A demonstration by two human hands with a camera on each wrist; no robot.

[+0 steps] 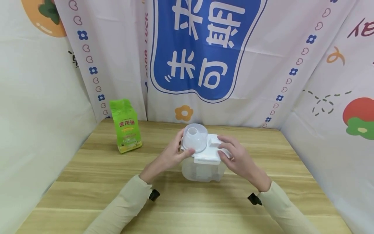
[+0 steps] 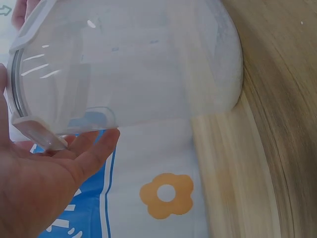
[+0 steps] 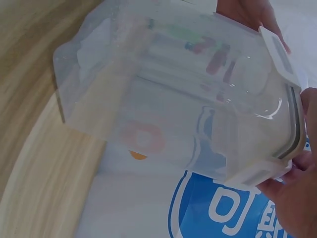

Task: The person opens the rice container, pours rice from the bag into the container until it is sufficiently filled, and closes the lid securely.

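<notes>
A clear plastic storage container [image 1: 203, 170] with a white lid [image 1: 211, 151] stands upright on the wooden table. On the left part of the lid sits a clear domed cup [image 1: 201, 138] with a white inner piece. My left hand [image 1: 173, 152] grips the lid's left side, its thumb in front beside the cup. In the left wrist view, its fingers [image 2: 101, 151] curl beneath a white side clip [image 2: 37, 130]. My right hand [image 1: 241, 157] holds the lid's right side with bent fingers. The right wrist view shows its fingertips at another white clip [image 3: 260, 172]. The container walls appear see-through.
A green printed bag [image 1: 127, 130] stands upright at the table's back left. The wooden table [image 1: 187, 208] meets a printed cloth backdrop [image 1: 125, 65] behind, with cloth walls at both sides.
</notes>
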